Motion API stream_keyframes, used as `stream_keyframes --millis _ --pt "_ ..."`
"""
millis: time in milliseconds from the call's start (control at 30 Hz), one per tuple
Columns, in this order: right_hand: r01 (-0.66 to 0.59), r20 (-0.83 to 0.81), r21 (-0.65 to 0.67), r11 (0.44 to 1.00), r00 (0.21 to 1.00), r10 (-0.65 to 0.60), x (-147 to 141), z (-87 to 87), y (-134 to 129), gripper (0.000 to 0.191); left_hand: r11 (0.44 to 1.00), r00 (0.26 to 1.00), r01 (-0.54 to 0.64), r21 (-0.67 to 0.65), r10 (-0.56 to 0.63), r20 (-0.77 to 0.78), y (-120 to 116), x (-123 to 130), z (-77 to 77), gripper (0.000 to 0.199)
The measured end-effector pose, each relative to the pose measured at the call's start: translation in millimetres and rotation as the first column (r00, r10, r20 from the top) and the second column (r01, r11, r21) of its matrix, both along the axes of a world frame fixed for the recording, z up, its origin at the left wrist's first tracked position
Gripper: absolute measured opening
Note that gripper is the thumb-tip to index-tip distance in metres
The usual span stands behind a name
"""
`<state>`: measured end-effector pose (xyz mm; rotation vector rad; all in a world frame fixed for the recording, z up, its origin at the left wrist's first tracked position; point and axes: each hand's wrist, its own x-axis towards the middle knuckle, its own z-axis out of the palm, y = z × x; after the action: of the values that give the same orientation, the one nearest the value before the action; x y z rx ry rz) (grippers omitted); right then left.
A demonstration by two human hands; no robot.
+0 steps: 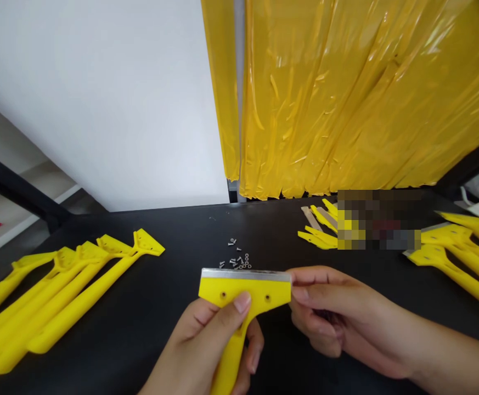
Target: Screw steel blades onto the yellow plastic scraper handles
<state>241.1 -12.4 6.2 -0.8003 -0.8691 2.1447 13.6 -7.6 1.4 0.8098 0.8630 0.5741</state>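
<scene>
Black surface (276,236) — loose screws (232,261) just beyond scraper (239,284), yellow handles (85,300) off left — left hand (206,336) gripping scraper, right hand (344,307) pinching its corner.

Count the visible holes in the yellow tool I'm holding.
2 show in the yellow tool: a left hole and a right hole, either side of the left thumb, which may hide more.

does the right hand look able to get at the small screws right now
Probably yes: the small screws lie loose on the black table just beyond the yellow scraper. The right hand pinches its right end, so would first have to let go; the left hand grips it too.
</scene>
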Motion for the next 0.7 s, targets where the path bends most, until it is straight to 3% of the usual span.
stream_keyframes --millis 133,367,533,700 --pt "-0.018 -0.019 -0.019 1.000 1.000 0.018 1.9 -0.3 -0.7 0.017 1.000 0.999 -0.007 -0.024 0.007 -0.033 0.4 0.0 1.2 0.061" --pt "-0.050 0.029 0.030 0.998 0.998 0.049 4.7 0.4 0.4 0.019 0.993 0.992 -0.120 0.001 0.120 -0.050 -7.4 2.3 6.2 0.058" --pt "-0.061 -0.012 0.013 0.998 0.998 0.061 3.3 0.1 0.7 0.017 0.995 0.995 -0.097 -0.033 0.096 -0.029 -4.2 1.8 1.3 0.061" --pt "-0.062 -0.054 -0.049 0.997 0.997 0.060 2.0 -1.9 1.5 0.015 0.994 0.995 -0.100 -0.034 0.099 -0.026 -6.9 3.7 9.3 0.060"
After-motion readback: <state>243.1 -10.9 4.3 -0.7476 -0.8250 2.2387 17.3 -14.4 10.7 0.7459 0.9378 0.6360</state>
